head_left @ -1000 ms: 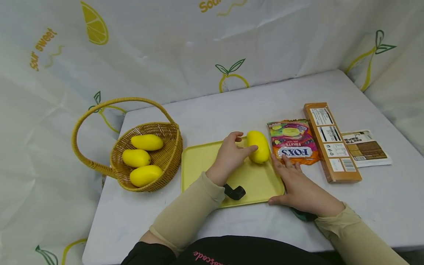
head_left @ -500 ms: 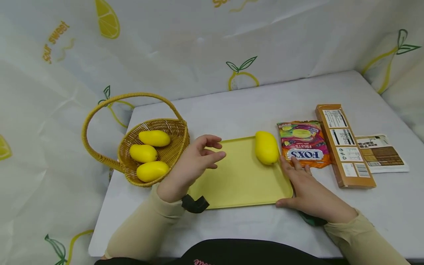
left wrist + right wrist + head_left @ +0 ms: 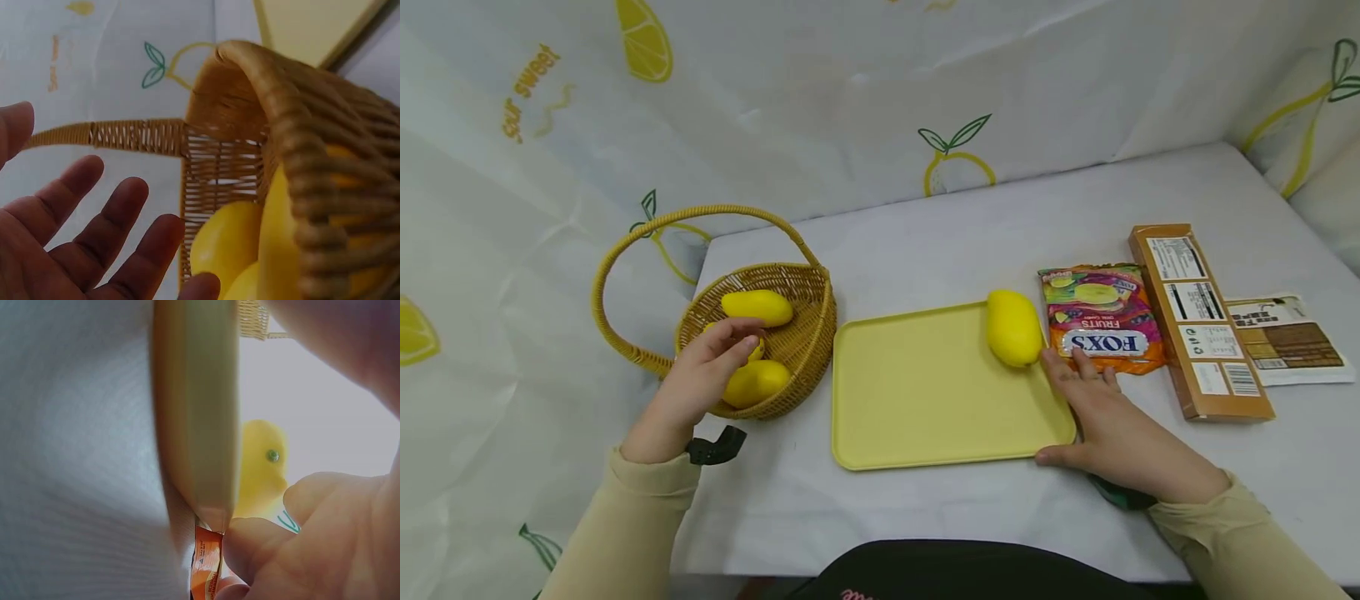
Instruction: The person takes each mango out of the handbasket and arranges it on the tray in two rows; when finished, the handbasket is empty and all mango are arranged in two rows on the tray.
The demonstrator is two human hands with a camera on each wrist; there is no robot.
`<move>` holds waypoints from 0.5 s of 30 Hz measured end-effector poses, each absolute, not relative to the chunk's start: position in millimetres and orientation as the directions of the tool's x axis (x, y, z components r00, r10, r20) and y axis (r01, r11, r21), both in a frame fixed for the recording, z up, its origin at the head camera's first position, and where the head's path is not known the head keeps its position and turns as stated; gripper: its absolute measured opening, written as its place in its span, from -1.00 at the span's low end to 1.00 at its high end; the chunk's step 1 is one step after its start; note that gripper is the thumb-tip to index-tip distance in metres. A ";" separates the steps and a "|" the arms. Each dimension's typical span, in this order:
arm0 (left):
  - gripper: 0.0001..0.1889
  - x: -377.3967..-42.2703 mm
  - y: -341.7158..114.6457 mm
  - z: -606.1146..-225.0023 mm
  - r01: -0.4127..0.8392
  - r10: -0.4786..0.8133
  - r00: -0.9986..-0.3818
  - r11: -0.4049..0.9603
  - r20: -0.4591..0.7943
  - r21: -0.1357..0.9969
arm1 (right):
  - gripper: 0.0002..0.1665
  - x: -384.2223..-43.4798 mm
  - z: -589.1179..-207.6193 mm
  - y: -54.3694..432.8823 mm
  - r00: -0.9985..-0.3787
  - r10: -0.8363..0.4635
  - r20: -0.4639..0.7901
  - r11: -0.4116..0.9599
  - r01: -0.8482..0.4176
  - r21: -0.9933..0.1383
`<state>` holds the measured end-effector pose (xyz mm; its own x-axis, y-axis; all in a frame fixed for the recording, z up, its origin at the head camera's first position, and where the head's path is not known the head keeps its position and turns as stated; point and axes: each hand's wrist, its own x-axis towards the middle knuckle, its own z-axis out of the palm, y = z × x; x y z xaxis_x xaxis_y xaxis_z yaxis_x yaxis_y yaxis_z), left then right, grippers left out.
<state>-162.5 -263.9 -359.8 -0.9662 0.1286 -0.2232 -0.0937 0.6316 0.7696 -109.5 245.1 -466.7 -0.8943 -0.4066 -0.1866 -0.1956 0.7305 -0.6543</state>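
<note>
My left hand (image 3: 700, 375) is over the near left side of the wicker basket (image 3: 805, 354), its fingers loosely bent with nothing in them. Inside the basket lie three yellow mangoes; the far one (image 3: 758, 307) and near one (image 3: 756, 383) show well, while the middle one is mostly behind the hand. In the left wrist view, spread fingertips (image 3: 165, 231) stand close to the basket's rim. A fourth-side yellow tray (image 3: 925, 392) carries one mango (image 3: 1013, 327) at its far right corner. My right hand (image 3: 1105, 425) rests along the tray's right edge, fingers extended and thumb at the near corner.
Right of the tray lie a Fox's candy bag (image 3: 1101, 317), a long brown box (image 3: 1202, 325) and a flat brown-and-white packet (image 3: 1288, 342). The basket's tall handle (image 3: 722, 210) arches over its far left side. A white printed sheet (image 3: 850, 108) hangs behind the table.
My left hand has left the mango on the tray and swung left to the basket. The right hand stays at the tray's edge. The head view has shifted slightly.
</note>
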 end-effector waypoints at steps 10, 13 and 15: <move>-0.35 -170.9 -280.6 -377.1 -0.160 0.064 -0.935 0.801 -0.348 0.577 | 0.64 -109.2 -468.4 247.0 -0.893 -0.398 -0.210 0.727 -0.168 -0.666; -0.37 -171.9 -281.8 -378.3 -0.141 0.066 -0.935 0.833 -0.348 0.536 | 0.64 -110.7 -468.3 246.5 -0.892 -0.404 -0.203 0.725 -0.177 -0.666; -0.37 -173.7 -282.7 -378.4 -0.115 0.082 -0.934 0.852 -0.347 0.510 | 0.65 -111.5 -468.1 246.6 -0.892 -0.406 -0.201 0.726 -0.181 -0.664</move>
